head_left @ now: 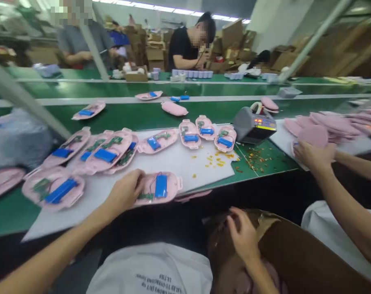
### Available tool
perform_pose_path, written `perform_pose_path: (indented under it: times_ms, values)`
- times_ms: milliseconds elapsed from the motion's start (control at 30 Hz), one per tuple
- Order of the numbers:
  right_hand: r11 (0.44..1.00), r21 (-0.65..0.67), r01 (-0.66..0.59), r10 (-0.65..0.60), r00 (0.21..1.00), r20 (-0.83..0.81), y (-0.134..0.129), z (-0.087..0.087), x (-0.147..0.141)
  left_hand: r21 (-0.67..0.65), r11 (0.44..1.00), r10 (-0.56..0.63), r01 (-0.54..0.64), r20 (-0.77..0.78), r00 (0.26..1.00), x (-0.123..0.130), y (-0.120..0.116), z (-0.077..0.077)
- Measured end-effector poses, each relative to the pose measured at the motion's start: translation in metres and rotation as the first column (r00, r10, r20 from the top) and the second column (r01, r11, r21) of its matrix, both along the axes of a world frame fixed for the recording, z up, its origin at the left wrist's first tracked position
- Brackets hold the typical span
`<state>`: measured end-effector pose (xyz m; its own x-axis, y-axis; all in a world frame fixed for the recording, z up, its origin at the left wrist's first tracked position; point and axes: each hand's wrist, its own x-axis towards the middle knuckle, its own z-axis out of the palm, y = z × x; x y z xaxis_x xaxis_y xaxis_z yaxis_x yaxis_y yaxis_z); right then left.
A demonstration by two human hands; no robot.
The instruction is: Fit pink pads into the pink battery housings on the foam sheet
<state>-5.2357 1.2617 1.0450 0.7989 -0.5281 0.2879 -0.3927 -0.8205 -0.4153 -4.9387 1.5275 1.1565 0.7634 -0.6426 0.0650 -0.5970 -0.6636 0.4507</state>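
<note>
My left hand (127, 190) is closed on the left end of a pink plastic shell (171, 188) at the table's front edge. Inside that shell lie a blue battery pack (161, 186), thin wires and a green circuit board partly behind my fingers. Lower down, my right hand (242, 232) hovers over an open cardboard box (283, 241), fingers slightly curled and apart, with nothing seen in them. Pink pieces show dimly in the box. Left of my left hand sits another open shell (29, 190) with a blue battery, near several overlapping ones (119, 143).
White foam sheet (200, 163) covers part of the green table, with amber bits scattered on it. A grey device with a lit display (254, 124) stands behind. At right, a co-worker's hands (314, 157) hold a pink shell beside a pile (335, 124). A bluish plastic bag (20, 136) is at left.
</note>
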Motion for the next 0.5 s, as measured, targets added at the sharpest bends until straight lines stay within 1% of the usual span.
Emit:
perform_pose_path:
  times_ms: [33,67,133,200,267,300,367,433,500]
  values:
    - [0.998,0.007,0.054,-0.054,0.997,-0.054,0.003,-0.003,0.012,-0.032,0.999,-0.011,0.011,-0.011,1.0,0.002,0.002,-0.004]
    - [0.995,0.023,0.101,-0.098,0.988,-0.119,0.005,-0.007,0.031,-0.057,0.998,-0.024,0.022,-0.03,0.999,0.004,0.003,-0.007]
    - [0.986,0.073,0.147,-0.124,0.96,-0.251,0.007,-0.02,0.08,-0.077,0.996,-0.04,0.034,-0.078,0.996,0.008,0.003,-0.01]
    - [0.987,0.127,0.099,-0.058,0.955,-0.291,0.012,-0.036,0.131,-0.101,0.995,-0.01,-0.003,-0.121,0.993,0.013,0.002,-0.01]
    - [0.983,0.182,0.038,0.017,0.955,-0.295,0.022,-0.051,0.166,-0.115,0.992,0.035,-0.055,-0.167,0.985,0.016,0.0,-0.01]
    - [0.977,0.211,0.021,0.045,0.952,-0.302,0.028,-0.058,0.174,-0.114,0.991,0.052,-0.072,-0.174,0.983,0.018,-0.001,-0.01]
    - [0.964,0.263,0.032,0.058,0.943,-0.327,0.036,-0.068,0.175,-0.11,0.99,0.076,-0.092,-0.14,0.987,0.019,-0.005,-0.01]
    - [0.948,0.304,0.099,0.017,0.934,-0.358,0.042,-0.073,0.163,-0.121,0.984,0.125,-0.134,-0.082,0.989,0.017,-0.008,-0.011]
    - [0.926,0.326,0.192,-0.056,0.921,-0.384,0.047,-0.075,0.15,-0.144,0.966,0.213,-0.213,-0.017,0.977,0.013,-0.012,-0.012]
